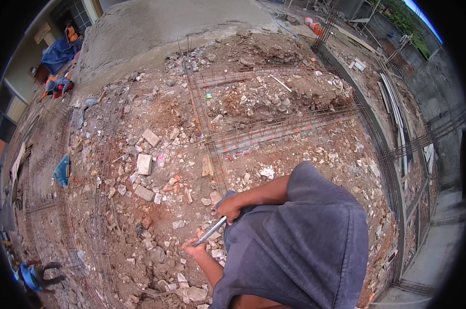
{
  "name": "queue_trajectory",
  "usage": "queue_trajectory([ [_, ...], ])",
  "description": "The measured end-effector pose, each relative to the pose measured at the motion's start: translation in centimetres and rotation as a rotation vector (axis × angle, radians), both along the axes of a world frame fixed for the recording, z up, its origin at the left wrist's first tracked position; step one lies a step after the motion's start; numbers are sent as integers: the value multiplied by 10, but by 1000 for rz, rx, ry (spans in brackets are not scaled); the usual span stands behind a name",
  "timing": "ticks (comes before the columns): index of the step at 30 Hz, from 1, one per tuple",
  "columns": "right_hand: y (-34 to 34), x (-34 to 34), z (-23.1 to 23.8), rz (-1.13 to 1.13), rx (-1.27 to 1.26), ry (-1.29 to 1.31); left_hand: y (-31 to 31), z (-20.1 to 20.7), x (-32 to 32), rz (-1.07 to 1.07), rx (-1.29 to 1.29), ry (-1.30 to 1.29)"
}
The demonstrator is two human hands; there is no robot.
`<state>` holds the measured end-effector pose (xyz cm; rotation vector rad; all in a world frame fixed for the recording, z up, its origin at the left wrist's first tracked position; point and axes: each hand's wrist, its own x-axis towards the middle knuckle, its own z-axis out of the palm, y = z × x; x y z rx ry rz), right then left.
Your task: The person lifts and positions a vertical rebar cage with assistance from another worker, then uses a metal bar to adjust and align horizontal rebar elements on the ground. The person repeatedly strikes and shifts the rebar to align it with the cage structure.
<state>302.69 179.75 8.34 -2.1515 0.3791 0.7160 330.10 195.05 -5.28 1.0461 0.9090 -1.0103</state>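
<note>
A short, silvery rod (211, 231) slants across the front of my body; its exact kind is not clear. My left hand (194, 249) is closed round its lower end. Around the upper end, close to my grey shirt (295, 237), wraps my right hand (228, 207). Whatever lies beyond my right hand is hidden by the hand and shirt. Below both hands is rubble-covered ground (179, 213). Just past my right hand runs a long rebar cage (198, 105) set in a trench.
Broken blocks (144, 164) and stones litter the ground ahead on the left. Rebar cages (289, 123) cross the middle. A concrete edge beam (364, 100) bounds the right side. A large sand-coloured mound (155, 36) stands behind. Other people work at left, one in blue (31, 277).
</note>
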Motion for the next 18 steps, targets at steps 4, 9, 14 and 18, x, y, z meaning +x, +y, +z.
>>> queue_trajectory([
  [4, -4, 1, 3, -120, 20, 165, -6, 59, 4, 121, -80, -103],
  [9, 1, 3, -41, -197, -162, 155, -14, 158, -22, 142, -270, -298],
  [14, -7, 46, -2, -192, -220, 40, 12, 193, -14, 70, -636, -419],
  [18, -7, 73, 7, -134, -152, -21, 5, 230, -31, -29, -659, -583],
])
